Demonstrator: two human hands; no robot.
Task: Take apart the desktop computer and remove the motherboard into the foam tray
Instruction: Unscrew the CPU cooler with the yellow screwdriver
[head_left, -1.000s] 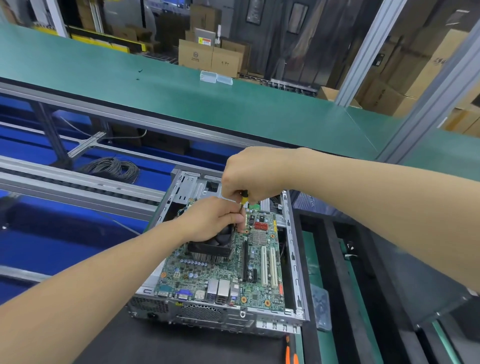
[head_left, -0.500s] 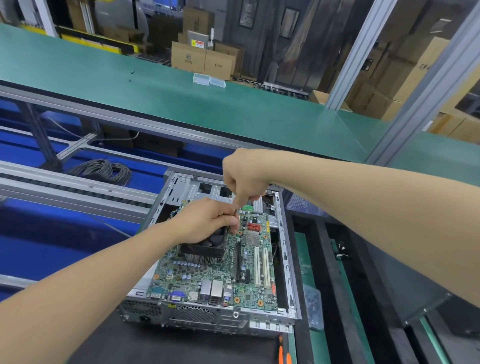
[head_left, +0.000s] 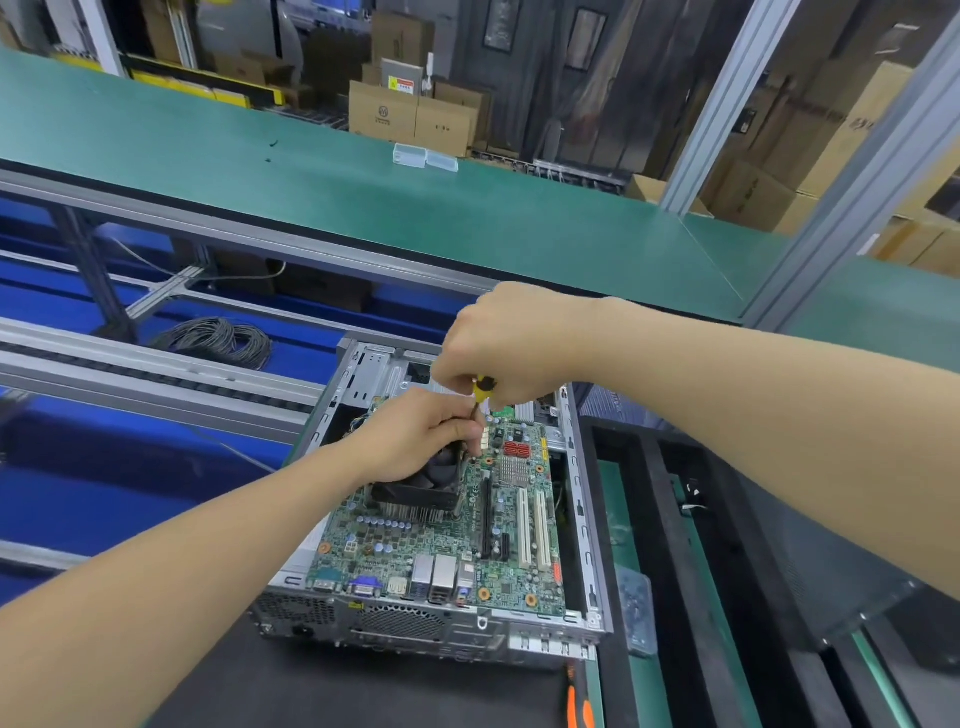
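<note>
- The green motherboard (head_left: 405, 543) lies flat inside the open grey metal computer case (head_left: 579, 499), with its row of ports along the case's near wall.
- A black finned cooler with a fan (head_left: 415, 499) sits on the motherboard, in the left half of the case.
- The left hand (head_left: 415, 436) rests on top of the cooler. Its fingers are curled, and thumb and forefinger are closed on the thin shaft of a yellow and black screwdriver (head_left: 483, 387).
- The right hand (head_left: 509, 343) is above the far half of the case, its fingers wrapped tight round the screwdriver's handle. The tool points down at the board just right of the cooler.
- The case stands on a black mat (head_left: 311, 691).
- A black foam tray (head_left: 657, 493) lies just right of the case.
- A small clear plastic box (head_left: 636, 613) lies between the case's near right corner and the tray.
- An orange tool handle (head_left: 574, 706) shows just in front of the case.
- A coil of grey cable (head_left: 218, 340) lies left of the case on a lower level.
- A long green tabletop (head_left: 363, 208) runs beyond the case and carries two small clear boxes (head_left: 426, 157).
- Brown cardboard boxes (head_left: 415, 119) stand far behind the case.
</note>
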